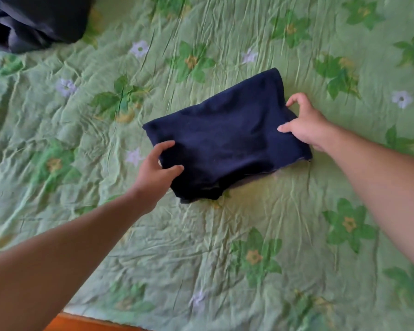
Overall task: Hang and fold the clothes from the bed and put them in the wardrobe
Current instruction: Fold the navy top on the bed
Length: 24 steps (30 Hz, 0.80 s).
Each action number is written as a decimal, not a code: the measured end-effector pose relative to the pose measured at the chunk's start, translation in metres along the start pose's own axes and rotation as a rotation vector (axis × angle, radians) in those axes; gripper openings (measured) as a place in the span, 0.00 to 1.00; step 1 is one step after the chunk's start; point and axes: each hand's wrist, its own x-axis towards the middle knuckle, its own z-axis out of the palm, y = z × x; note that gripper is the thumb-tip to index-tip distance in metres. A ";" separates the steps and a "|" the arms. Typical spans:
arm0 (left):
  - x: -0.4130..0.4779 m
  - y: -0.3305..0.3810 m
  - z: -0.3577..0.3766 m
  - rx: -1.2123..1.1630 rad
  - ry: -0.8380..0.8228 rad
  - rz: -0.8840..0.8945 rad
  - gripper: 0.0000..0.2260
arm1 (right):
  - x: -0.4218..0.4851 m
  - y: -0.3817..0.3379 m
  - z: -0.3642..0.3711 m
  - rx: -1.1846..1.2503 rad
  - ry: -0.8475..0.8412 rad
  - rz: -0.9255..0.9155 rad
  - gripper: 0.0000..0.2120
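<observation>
Wrinkled green floral bedspread (225, 240) bears folded navy garment (225, 137).

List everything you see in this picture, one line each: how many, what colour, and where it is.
folded garment: one, navy blue, middle of the bed
heap of clothes: one, dark grey, upper left corner, on the bed
bedspread: one, light green with green, white and yellow flowers, wrinkled, fills nearly the whole view
strip: one, orange-brown, bottom left edge; floor or bed frame, cannot tell
left hand: one, bare, grips the garment's left end
right hand: one, bare, grips the garment's right end
</observation>
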 end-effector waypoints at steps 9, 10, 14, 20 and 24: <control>0.025 0.051 -0.063 0.322 0.041 0.108 0.27 | -0.089 0.006 0.011 0.075 -0.272 -0.220 0.23; 0.024 0.046 -0.069 0.403 0.002 0.107 0.27 | -0.100 0.013 0.019 0.111 -0.267 -0.173 0.21; 0.011 0.008 -0.075 0.749 -0.143 0.116 0.31 | -0.123 0.037 0.053 0.171 -0.247 0.002 0.23; -0.007 -0.019 -0.076 0.780 -0.103 0.164 0.37 | -0.134 0.047 0.068 0.150 -0.233 0.019 0.37; -0.019 -0.017 -0.079 1.008 -0.057 0.224 0.35 | -0.143 0.048 0.068 -0.222 -0.187 -0.038 0.36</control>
